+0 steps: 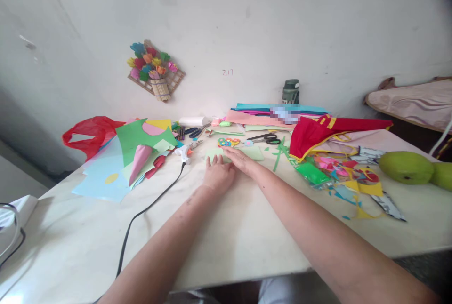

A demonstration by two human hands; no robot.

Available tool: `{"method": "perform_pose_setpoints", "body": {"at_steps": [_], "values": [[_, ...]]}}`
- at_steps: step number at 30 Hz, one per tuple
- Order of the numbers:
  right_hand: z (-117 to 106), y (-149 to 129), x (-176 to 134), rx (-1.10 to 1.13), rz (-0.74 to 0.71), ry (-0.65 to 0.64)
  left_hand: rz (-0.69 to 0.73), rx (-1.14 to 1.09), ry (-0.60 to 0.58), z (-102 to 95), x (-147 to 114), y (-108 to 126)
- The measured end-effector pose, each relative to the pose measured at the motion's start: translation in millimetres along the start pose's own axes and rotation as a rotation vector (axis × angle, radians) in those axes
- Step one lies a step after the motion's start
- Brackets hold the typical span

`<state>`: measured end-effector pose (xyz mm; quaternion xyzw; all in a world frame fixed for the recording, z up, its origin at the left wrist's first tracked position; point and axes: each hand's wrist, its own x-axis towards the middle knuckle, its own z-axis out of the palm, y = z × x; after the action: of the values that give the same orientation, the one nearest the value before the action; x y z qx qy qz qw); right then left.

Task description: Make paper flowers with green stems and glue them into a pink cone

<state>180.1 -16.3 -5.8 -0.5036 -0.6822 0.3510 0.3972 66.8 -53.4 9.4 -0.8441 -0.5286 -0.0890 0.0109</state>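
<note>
Cables (pixel 23 234) lie across a white box (pixel 24 207) at the left edge of the desk (pixel 88 233). Next, a red plastic bag (pixel 93 130) sits behind light-blue paper sheets (pixel 100 191). A green sheet (pixel 130 137) overlaps the blue ones; a pink paper cone (pixel 139 165) lies in front of it. Just left of the hands rests a white glue gun (pixel 181 154), its black cord (pixel 143 211) running toward the near edge.

At center, a pale-green paper (pixel 254 153) lies flat, partly covered by both hands. The left hand (pixel 219 172) is palm down, fingers extended and slightly spread over the left part of the paper, gripping nothing visible. The right hand (pixel 242 159) lies beside it, fingers straight, close together and angled left across the paper, likewise without a visible grip. Colored cut-outs (pixel 228 142) lie just behind.

To the right lie black-bladed scissors (pixel 270 139), red cloth with yellow trim (pixel 310 135), a bright-green packet (pixel 312 174), paper scraps (pixel 363 186) and green fruit (pixel 406 167).
</note>
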Motion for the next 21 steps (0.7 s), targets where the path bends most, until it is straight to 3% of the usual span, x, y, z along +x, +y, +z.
{"method": "perform_pose_setpoints", "body": {"at_steps": [2,5,7,14,17,21], "values": [[0.9,3.9,2.2,-0.029,0.023,-0.015,0.036,-0.126,0.056,-11.8,3.4,-21.9],[4.9,6.1,6.5,-0.133,0.063,0.008,-0.307,-0.151,0.248,-20.0,5.9,-51.4],[9.7,6.5,8.8,-0.222,0.044,0.032,-0.359,-0.154,0.282,-15.7,5.9,-63.1],[23.4,13.9,12.2,-0.422,-0.011,0.107,-0.066,-0.193,0.299,14.4,9.6,-74.8],[25.3,15.8,12.8,-0.447,-0.032,0.123,0.017,-0.185,0.282,14.7,10.4,-76.0],[25.3,14.0,11.6,-0.441,-0.034,0.131,0.027,-0.209,0.239,9.9,7.3,-74.4]]}}
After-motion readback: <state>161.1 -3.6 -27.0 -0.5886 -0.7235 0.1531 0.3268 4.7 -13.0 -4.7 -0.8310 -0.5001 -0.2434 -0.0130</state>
